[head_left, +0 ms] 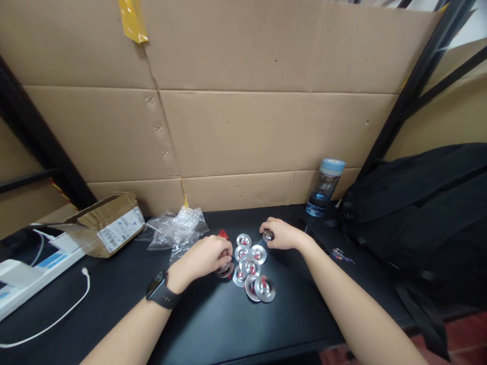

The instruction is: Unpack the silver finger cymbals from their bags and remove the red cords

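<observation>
Several small silver hand cymbals (250, 265) with red cord at their centres lie in an overlapping cluster on the black table. Left of the cluster, my left hand (213, 253), with a dark watch on its wrist, has its fingers closed on a cymbal (224, 271). A bundle of red cord (223, 234) shows just behind those fingers. To the right of the cluster, my right hand (280, 233) is closed round another cymbal (268, 235), whose domed side faces me. The fingers partly hide both held cymbals.
Crumpled clear plastic bags (177, 228) and an opened cardboard box (110, 225) stand at the back left, near a white power strip (41, 276) and cable. At the right are a blue-lidded water bottle (325, 187), keys (338, 252) and a black backpack (422, 213). Cardboard walls the back.
</observation>
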